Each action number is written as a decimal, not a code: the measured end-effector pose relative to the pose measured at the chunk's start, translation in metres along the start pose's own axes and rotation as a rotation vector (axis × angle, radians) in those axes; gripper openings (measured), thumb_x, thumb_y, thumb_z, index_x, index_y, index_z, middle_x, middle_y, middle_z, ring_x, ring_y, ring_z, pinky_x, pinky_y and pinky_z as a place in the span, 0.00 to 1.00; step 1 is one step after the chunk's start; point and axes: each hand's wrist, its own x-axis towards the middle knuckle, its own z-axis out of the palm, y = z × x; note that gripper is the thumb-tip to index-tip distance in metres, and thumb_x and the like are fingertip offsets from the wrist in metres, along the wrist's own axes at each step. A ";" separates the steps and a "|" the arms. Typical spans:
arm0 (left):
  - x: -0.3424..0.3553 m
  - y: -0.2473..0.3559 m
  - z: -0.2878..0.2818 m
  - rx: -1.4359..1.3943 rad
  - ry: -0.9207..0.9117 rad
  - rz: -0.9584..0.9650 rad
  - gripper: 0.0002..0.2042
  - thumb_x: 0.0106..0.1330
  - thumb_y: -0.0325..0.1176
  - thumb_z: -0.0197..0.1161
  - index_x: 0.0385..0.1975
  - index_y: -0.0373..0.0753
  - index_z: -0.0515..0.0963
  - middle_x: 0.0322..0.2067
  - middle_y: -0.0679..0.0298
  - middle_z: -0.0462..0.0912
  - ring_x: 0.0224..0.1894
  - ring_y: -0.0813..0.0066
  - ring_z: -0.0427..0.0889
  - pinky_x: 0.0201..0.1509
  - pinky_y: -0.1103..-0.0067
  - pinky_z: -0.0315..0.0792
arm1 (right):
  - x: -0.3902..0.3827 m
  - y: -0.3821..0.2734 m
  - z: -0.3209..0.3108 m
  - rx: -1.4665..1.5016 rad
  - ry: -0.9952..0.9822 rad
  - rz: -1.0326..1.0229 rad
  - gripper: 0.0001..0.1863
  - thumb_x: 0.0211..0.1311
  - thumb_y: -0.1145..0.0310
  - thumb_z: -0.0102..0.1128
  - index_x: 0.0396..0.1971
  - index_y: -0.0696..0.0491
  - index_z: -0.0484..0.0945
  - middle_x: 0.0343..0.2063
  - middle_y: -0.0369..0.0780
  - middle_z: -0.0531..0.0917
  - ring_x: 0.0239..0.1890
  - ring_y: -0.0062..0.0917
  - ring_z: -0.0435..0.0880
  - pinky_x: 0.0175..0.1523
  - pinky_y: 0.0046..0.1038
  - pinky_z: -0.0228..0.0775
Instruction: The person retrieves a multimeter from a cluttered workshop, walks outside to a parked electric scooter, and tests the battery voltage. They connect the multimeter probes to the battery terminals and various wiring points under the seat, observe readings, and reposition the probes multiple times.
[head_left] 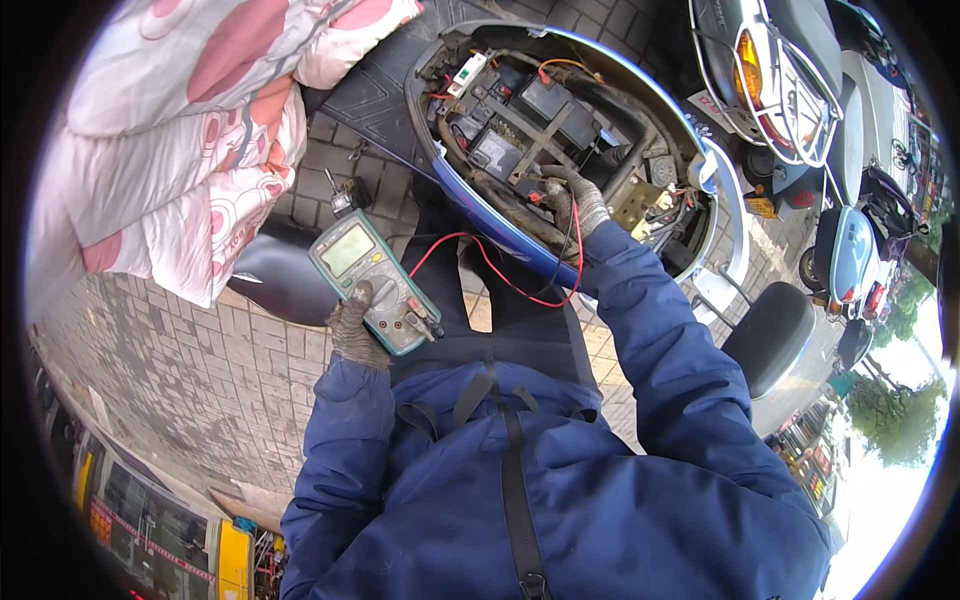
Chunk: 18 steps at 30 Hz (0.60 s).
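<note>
My gloved left hand point(358, 325) grips a teal-rimmed digital multimeter point(350, 252), screen up, thumb by the dial. A red lead point(500, 277) runs from it toward my right hand. My gloved right hand point(570, 195) is inside the open underseat compartment point(450, 165) of a blue scooter, fingers closed around red-tipped test probes point(545, 198). Dark batteries point(543, 103), a white switch-like part point(467, 76) and several loose wires sit in that compartment.
A pink-and-white quilted cover point(180, 120) hangs at left beside a black seat point(278, 275). Parked scooters point(760, 70) line the right side, near a padded backrest point(770, 340). Brick paving point(150, 380) surrounds me, and a yellow-framed storefront point(232, 560) is at lower left.
</note>
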 end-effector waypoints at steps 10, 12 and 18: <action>0.027 -0.013 -0.005 -0.024 0.050 0.006 0.26 0.55 0.36 0.70 0.52 0.34 0.71 0.42 0.56 0.80 0.42 0.63 0.82 0.47 0.67 0.80 | 0.020 0.047 0.010 0.006 0.007 -0.022 0.14 0.67 0.76 0.48 0.51 0.57 0.74 0.35 0.37 0.80 0.34 0.16 0.75 0.40 0.18 0.69; 0.028 -0.017 -0.004 -0.002 0.060 0.025 0.26 0.55 0.37 0.70 0.52 0.34 0.70 0.42 0.55 0.80 0.43 0.63 0.82 0.48 0.66 0.80 | 0.021 0.056 0.010 -0.051 0.015 0.064 0.14 0.67 0.77 0.49 0.51 0.56 0.74 0.34 0.37 0.79 0.33 0.16 0.75 0.39 0.18 0.69; 0.030 -0.022 0.000 0.008 0.078 0.039 0.26 0.55 0.36 0.70 0.52 0.34 0.70 0.42 0.56 0.81 0.42 0.64 0.83 0.46 0.68 0.80 | 0.027 0.070 0.011 -0.005 0.001 0.029 0.15 0.66 0.79 0.49 0.51 0.56 0.74 0.35 0.35 0.79 0.34 0.14 0.73 0.40 0.15 0.66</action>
